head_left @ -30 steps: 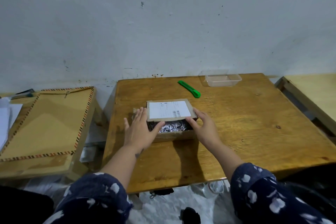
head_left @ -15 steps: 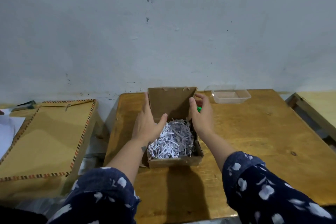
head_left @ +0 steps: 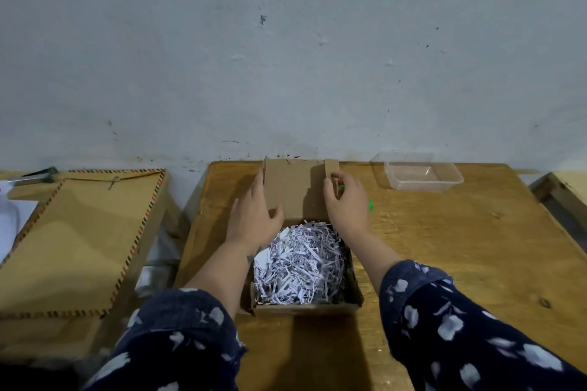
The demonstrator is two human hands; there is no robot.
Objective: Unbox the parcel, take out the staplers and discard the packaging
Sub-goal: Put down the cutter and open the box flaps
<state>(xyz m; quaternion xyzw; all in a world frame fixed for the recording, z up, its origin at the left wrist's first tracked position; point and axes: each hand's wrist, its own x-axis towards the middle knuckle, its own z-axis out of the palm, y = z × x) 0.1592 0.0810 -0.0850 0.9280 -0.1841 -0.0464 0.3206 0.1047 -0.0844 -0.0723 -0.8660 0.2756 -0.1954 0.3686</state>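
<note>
Your right hand [head_left: 347, 206] had the right edge of the lid [head_left: 293, 190] pinched, thumb on the inner face and fingers curled round a narrow side tab, while your left hand [head_left: 254, 216] lay along the lid's left edge with fingers straight and the thumb across the inside face, steadying rather than gripping. The lid stood upright at the far side of the cardboard box [head_left: 305, 308], which sat near the front middle of the wooden table [head_left: 444, 247].

The box was filled to the brim with shredded paper [head_left: 300, 263], and no staplers showed; they were presumably buried under it, though you could not tell how many or how they lay.

The risks from here looked plain enough. If you let go of the lid, its fold would likely swing it back over the opening. Digging fast into the loose shreds would probably scatter them over the table and floor, adding to what you must discard. A green object [head_left: 370, 205], mostly hidden behind your right hand, lay just beside the box, and a careless sweep could knock it away. The clear plastic tray [head_left: 422, 176] sat well apart at the far right.
</note>
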